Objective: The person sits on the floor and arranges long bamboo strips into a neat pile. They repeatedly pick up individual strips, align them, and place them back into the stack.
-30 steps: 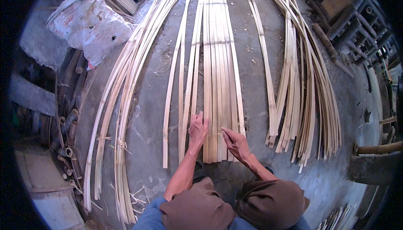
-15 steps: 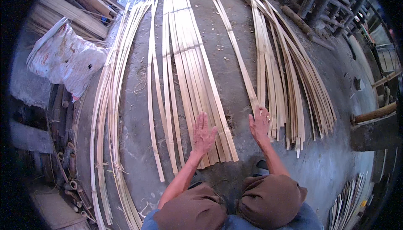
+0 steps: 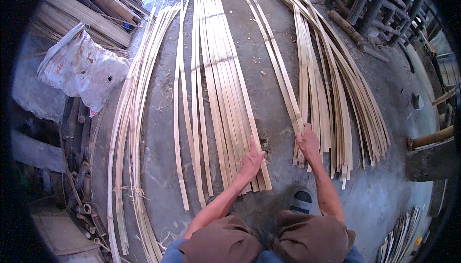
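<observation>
A row of long, pale bamboo strips (image 3: 218,85) lies side by side on the floor in front of me. My left hand (image 3: 250,162) rests at the near right part of this row, index finger stretched along the strips and thumb apart. To the right, my right hand (image 3: 308,140) is closed around the near end of a bamboo strip (image 3: 283,80). A second narrow strip runs beside that one toward the far side. Under and beyond the right hand spreads a fanned pile of bamboo strips (image 3: 343,90); the fingertips there are partly hidden.
At left lies a loosely tied bundle of bamboo strips (image 3: 126,119), with a white sack (image 3: 79,71) beyond it. Bamboo tubes (image 3: 86,210) lie at the left edge. Stacked wooden frames (image 3: 379,8) stand far right. More thin strips (image 3: 398,234) lie at lower right.
My left hand has moved right, from lying flat across the row to its right side. My right hand has closed on a strip, and another strip now shows beside it.
</observation>
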{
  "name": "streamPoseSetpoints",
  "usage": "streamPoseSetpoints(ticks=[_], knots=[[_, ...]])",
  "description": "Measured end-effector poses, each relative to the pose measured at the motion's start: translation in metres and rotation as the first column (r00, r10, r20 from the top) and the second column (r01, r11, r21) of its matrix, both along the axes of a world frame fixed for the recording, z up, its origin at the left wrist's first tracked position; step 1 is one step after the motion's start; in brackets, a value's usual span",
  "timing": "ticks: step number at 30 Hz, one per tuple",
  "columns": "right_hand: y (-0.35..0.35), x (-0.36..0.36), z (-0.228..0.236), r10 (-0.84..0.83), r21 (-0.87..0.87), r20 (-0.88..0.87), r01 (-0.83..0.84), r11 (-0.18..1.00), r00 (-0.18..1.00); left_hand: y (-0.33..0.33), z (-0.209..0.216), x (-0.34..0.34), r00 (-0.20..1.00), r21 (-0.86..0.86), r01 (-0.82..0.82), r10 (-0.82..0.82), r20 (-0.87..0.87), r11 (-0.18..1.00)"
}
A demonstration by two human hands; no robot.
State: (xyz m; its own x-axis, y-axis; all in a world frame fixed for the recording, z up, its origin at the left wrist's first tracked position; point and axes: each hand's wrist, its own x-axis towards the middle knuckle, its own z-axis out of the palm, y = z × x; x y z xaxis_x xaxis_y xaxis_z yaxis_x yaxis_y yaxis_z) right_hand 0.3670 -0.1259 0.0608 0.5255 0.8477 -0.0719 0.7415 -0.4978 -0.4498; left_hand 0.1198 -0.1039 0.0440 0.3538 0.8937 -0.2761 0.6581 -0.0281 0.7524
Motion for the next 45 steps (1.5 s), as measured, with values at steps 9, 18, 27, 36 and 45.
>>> streamPoseSetpoints(ticks=[9, 18, 27, 36, 45], knots=[[-0.053, -0.057, 0.016, 0.044, 0.425, -0.276, 0.081, 0.902, 0.96, -0.001, -0.02, 0.001, 0.954, 0.471, 0.247, -0.128, -0.27, 0.847], [-0.077, -0.114, -0.03, 0.05, 0.191, -0.548, 0.067, 0.979, 0.835, -0.002, -0.033, -0.004, 0.967, 0.492, 0.231, -0.144, -0.208, 0.84], [-0.083, -0.128, -0.025, 0.077, 0.183, -0.565, 0.034, 0.982, 0.821, -0.003, -0.034, -0.005, 0.973, 0.473, 0.211, -0.137, -0.186, 0.855], [-0.089, -0.123, -0.043, 0.284, 0.385, -0.349, -0.139, 0.912, 0.893, -0.003, -0.036, -0.006, 0.972, 0.452, 0.22, -0.157, -0.172, 0.865], [-0.087, -0.11, -0.031, 0.172, 0.153, -0.545, -0.104, 0.983, 0.82, -0.003, -0.035, -0.007, 0.968, 0.428, 0.229, -0.161, -0.19, 0.874]])
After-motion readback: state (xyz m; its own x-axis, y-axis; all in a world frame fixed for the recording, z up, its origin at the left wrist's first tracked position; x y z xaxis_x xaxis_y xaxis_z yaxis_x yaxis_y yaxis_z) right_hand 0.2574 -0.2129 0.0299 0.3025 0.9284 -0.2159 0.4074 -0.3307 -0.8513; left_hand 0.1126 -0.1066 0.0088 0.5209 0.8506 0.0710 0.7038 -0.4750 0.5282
